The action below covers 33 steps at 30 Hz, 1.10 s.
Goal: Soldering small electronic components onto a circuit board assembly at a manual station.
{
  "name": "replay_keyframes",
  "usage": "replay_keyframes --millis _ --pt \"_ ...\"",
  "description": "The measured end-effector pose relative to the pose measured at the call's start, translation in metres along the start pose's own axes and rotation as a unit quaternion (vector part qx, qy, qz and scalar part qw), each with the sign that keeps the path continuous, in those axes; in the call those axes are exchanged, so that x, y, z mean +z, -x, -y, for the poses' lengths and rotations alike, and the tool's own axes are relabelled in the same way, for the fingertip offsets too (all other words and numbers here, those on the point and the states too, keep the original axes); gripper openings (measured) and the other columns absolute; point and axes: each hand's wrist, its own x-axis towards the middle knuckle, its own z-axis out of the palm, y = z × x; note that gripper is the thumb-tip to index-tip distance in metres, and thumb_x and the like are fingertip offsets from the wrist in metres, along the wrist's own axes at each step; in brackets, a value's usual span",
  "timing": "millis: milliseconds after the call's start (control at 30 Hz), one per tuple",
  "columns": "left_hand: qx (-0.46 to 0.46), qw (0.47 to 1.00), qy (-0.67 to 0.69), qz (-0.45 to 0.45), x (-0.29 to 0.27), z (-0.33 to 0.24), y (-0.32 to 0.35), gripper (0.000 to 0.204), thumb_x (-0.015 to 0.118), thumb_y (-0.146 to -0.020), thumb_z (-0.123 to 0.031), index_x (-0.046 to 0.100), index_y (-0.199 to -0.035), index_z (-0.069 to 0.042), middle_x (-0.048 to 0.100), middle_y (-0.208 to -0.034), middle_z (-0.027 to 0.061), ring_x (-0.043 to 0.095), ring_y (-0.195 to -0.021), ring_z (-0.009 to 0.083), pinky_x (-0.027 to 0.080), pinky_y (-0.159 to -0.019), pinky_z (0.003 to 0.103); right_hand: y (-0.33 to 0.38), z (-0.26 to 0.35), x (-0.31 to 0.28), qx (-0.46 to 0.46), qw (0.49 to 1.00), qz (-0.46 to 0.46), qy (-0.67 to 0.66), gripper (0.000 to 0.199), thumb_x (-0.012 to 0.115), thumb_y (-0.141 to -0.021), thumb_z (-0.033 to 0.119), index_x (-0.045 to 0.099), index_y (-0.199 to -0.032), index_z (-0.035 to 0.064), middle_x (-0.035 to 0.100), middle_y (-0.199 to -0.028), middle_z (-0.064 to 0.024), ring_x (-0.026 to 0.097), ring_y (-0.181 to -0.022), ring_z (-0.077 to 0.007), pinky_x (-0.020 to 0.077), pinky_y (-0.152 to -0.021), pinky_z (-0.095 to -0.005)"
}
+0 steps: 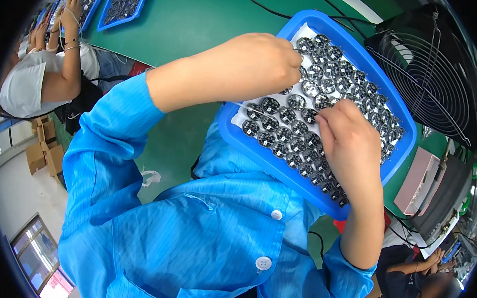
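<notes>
A blue plastic tray [400, 98] lined with white sheet holds rows of small round black-and-silver electronic parts [297, 102]. Over its far left side, my left hand [259, 62] is closed, knuckles up; its fingertips and anything in them are hidden. My right hand [352, 141] is above the middle of the tray, thumb and forefinger brought together beside one round part. Whether that part is gripped or lies in its row, I cannot tell. A thin pale strand [250, 108] runs across the parts at the tray's left corner.
A black fan with a wire guard [420, 72] stands right of the tray on the green table [202, 17]. Beyond it sit a pinkish box [419, 177] and cables. More blue trays [125, 3] lie at the far left. Co-workers sit at left [48, 79] and lower right [412, 277].
</notes>
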Motion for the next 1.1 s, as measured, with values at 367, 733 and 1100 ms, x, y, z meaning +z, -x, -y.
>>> replay_keyframes --millis 367,733,1100 --pt "0.108 0.991 0.075 0.005 -0.004 -0.021 -0.024 0.018 0.065 -0.082 -0.018 0.079 -0.091 -0.010 0.070 -0.097 0.0038 0.067 -0.100 0.0234 0.052 -0.095 0.040 0.005 -0.014 0.001 -0.005 1.000 -0.024 -0.005 0.008 0.075 -0.087 0.009 0.072 -0.094 0.0071 0.060 -0.087 -0.0069 0.067 -0.073 -0.0282 0.0535 -0.063 -0.0403" --pt "0.086 0.996 0.018 0.020 0.002 -0.025 -0.049 0.009 0.066 -0.082 -0.014 0.073 -0.083 -0.008 0.067 -0.086 0.0063 0.069 -0.093 0.0263 0.056 -0.085 0.040 0.008 -0.022 0.000 0.001 0.999 -0.032 0.004 0.005 0.074 -0.087 0.010 0.072 -0.091 0.0064 0.059 -0.084 -0.0085 0.066 -0.073 -0.0302 0.0538 -0.063 -0.0417" --pt "0.006 1.000 -0.012 0.016 0.008 -0.032 -0.034 0.009 0.065 -0.082 -0.009 0.071 -0.089 -0.005 0.066 -0.090 0.0082 0.069 -0.092 0.0290 0.057 -0.081 0.041 0.034 -0.043 -0.041 0.108 0.985 -0.120 -0.066 0.010 0.073 -0.091 0.005 0.073 -0.100 0.0008 0.067 -0.089 -0.0136 0.067 -0.077 -0.0309 0.0528 -0.068 -0.0386"
